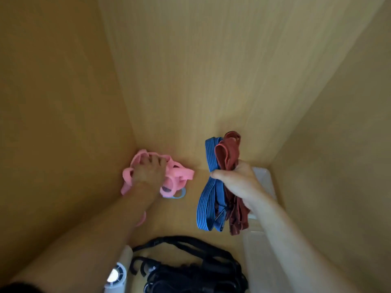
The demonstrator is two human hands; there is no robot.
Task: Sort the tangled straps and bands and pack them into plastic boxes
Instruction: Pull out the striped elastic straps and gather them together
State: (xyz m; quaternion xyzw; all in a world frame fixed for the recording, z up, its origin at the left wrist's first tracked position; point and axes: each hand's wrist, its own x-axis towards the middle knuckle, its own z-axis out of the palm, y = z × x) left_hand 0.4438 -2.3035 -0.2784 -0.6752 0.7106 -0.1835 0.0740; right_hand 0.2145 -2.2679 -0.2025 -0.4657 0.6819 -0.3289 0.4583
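Here the blue straps (208, 199) and red bands (227, 151) hang bunched in the right hand (239, 185), fingers and thumb wrapped tight round their middle, above the wooden shelf (186, 208) and beside a clear plastic box (264, 178). The left hand (148, 169), arm stretched forward, curls its fingers into the pink bands (179, 175) lying in the back corner. Black straps (190, 261) lie nearest.

Setting: enclosure of light wood-grain boards, possibly a cupboard interior; the wide-angle distortion leaves this uncertain. Back panel (201, 70) upright, grain running vertically. Left of it, a side panel (53, 92) meets it at a corner, darker, in shade. Right of it, a second side panel (338, 144), paler. Below it, a base board (179, 218) of the same wood. Light warm, yellowish, dim.
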